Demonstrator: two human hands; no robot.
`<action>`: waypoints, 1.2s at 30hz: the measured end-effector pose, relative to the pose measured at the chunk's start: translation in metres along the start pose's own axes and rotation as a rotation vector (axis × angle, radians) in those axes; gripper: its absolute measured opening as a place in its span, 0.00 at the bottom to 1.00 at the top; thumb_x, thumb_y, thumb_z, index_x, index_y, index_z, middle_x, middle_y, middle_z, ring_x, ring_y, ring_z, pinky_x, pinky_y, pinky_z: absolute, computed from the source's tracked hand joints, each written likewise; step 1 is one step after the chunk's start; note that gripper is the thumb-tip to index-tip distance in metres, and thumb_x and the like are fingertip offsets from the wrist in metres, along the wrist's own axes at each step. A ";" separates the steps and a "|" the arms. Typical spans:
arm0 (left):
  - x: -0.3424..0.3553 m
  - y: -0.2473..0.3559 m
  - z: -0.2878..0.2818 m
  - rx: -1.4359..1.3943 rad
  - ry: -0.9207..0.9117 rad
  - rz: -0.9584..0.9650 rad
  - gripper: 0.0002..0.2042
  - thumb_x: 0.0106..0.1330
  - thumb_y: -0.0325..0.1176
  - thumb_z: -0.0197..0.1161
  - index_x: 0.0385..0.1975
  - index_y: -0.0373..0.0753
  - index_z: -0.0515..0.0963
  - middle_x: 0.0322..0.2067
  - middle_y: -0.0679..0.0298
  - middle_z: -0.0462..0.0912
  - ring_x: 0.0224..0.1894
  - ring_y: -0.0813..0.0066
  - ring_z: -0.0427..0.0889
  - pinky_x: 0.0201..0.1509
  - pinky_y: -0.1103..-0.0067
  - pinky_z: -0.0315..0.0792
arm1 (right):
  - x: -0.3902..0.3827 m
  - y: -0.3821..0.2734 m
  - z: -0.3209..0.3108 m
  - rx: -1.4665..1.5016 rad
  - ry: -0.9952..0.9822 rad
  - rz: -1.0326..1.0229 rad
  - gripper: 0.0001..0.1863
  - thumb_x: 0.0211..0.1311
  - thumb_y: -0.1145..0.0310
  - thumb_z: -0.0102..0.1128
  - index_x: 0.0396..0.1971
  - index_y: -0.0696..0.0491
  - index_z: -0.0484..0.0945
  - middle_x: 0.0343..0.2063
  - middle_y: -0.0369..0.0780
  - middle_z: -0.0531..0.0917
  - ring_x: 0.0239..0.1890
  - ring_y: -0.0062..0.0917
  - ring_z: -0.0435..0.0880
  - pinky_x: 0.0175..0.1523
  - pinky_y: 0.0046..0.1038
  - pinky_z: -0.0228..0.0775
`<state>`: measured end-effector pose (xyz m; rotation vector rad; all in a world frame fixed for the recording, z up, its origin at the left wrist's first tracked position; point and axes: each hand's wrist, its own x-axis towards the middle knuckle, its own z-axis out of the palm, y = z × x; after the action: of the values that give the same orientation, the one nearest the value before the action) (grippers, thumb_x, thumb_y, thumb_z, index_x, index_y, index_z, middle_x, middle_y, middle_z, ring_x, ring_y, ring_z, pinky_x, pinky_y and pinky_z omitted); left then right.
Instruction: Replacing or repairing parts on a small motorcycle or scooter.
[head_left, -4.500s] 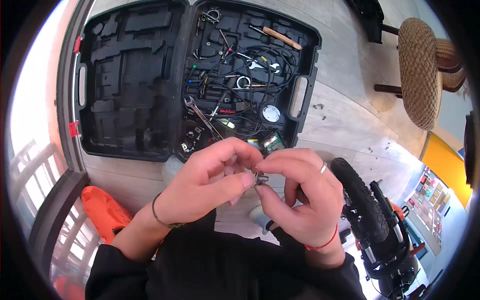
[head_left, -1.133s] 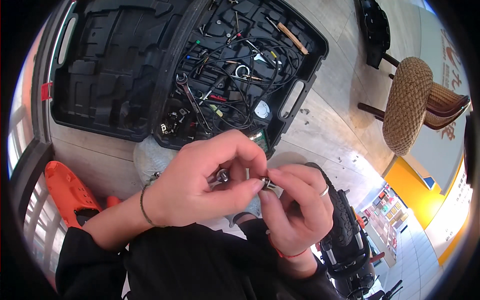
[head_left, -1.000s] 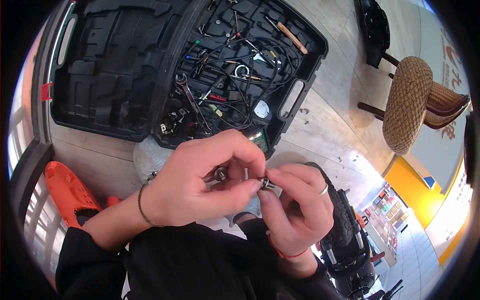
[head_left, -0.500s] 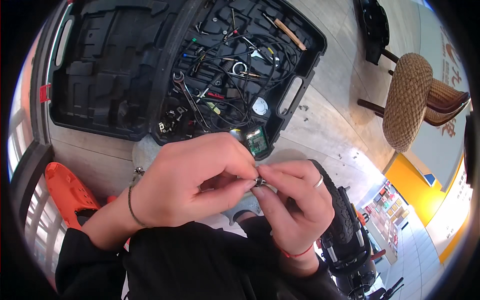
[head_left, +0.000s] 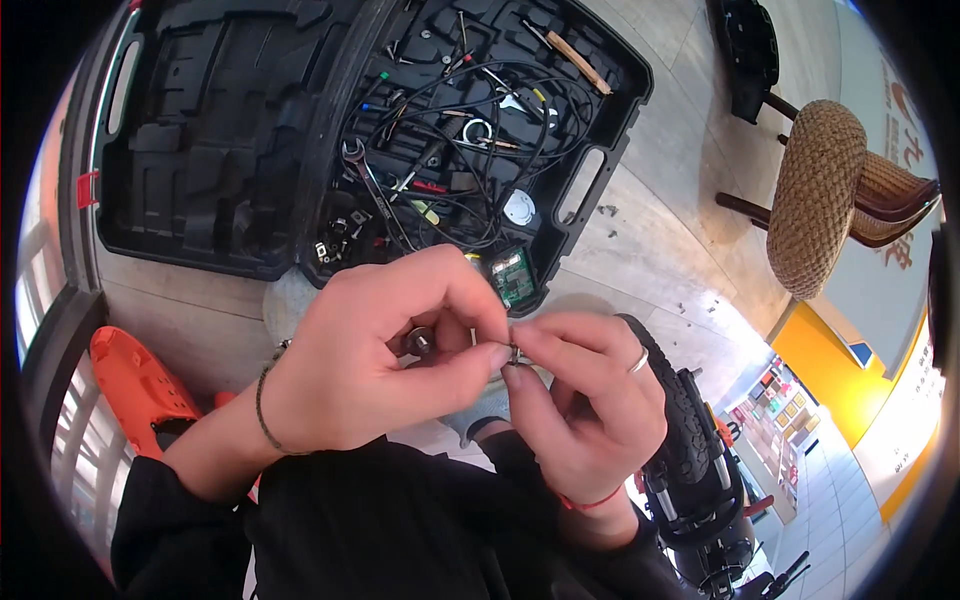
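Observation:
My left hand (head_left: pixel 375 350) and my right hand (head_left: pixel 590 400) meet in front of my lap, fingertips nearly touching. Between their thumbs and forefingers is a small metal part (head_left: pixel 514 355), pinched from both sides; it is too small to tell its kind. A second piece, a round dark metal part with a shiny centre (head_left: pixel 420 341), sits in the curl of my left fingers. Just beyond the hands lies an open black tool case (head_left: pixel 590 190). In it are a combination wrench (head_left: pixel 372 185), looped black cables (head_left: pixel 465 100), a wooden-handled tool (head_left: pixel 580 62) and a green circuit board (head_left: pixel 514 277).
Left of me rests an orange plastic shell (head_left: pixel 140 385). A black knobby tyre (head_left: pixel 680 425) with its frame stands close by my right arm. Farther right are a woven chair (head_left: pixel 815 200) and a yellow wall panel (head_left: pixel 825 370). Small debris lies on the floor (head_left: pixel 660 240).
My left fingers have lifted and opened a little, so the round metal part in their curl now shows. The small part stays pinched between both hands, and the view has shifted slightly.

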<state>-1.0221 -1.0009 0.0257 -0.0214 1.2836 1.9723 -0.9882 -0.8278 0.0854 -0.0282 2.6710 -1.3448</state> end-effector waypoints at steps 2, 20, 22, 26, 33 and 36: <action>0.001 0.003 0.003 0.054 0.007 0.046 0.09 0.54 0.17 0.63 0.34 0.34 0.76 0.31 0.63 0.79 0.28 0.86 0.75 0.28 0.87 0.67 | -0.001 -0.002 -0.003 0.034 -0.022 0.078 0.18 0.44 0.84 0.67 0.39 0.57 0.81 0.36 0.41 0.81 0.18 0.11 0.72 0.22 0.15 0.61; 0.002 -0.001 0.001 0.783 0.080 0.713 0.18 0.43 0.17 0.68 0.37 0.36 0.76 0.32 0.59 0.79 0.27 0.66 0.78 0.27 0.77 0.72 | 0.004 0.007 -0.009 0.288 -0.178 0.211 0.15 0.50 0.80 0.66 0.41 0.59 0.80 0.36 0.40 0.82 0.17 0.10 0.68 0.21 0.14 0.57; 0.001 0.001 -0.003 0.820 0.084 0.737 0.18 0.44 0.18 0.68 0.37 0.36 0.76 0.33 0.60 0.78 0.27 0.67 0.77 0.26 0.77 0.71 | 0.005 0.007 -0.008 0.298 -0.177 0.204 0.14 0.51 0.80 0.66 0.40 0.59 0.80 0.36 0.40 0.82 0.17 0.11 0.68 0.21 0.15 0.58; 0.004 0.010 -0.009 1.053 -0.024 0.831 0.15 0.47 0.26 0.65 0.37 0.38 0.74 0.34 0.62 0.76 0.25 0.72 0.73 0.25 0.80 0.67 | 0.005 0.005 -0.011 0.363 -0.225 0.272 0.12 0.53 0.79 0.65 0.40 0.60 0.79 0.35 0.39 0.82 0.20 0.11 0.69 0.25 0.15 0.61; 0.017 0.015 -0.017 1.280 -0.211 1.036 0.11 0.52 0.36 0.61 0.33 0.42 0.71 0.28 0.68 0.70 0.25 0.78 0.68 0.25 0.83 0.60 | 0.001 0.005 -0.024 0.933 -0.419 0.848 0.08 0.62 0.77 0.59 0.39 0.62 0.78 0.25 0.32 0.79 0.22 0.07 0.68 0.25 0.13 0.57; 0.019 0.016 -0.019 1.256 -0.273 1.059 0.09 0.53 0.36 0.61 0.26 0.44 0.67 0.26 0.69 0.67 0.24 0.79 0.67 0.24 0.83 0.59 | -0.004 0.011 -0.019 1.012 -0.439 0.841 0.08 0.63 0.75 0.58 0.39 0.62 0.78 0.22 0.31 0.78 0.19 0.06 0.66 0.22 0.12 0.53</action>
<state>-1.0528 -1.0079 0.0209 1.7389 2.3475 1.3581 -0.9868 -0.8058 0.0879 0.7093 1.1656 -1.8306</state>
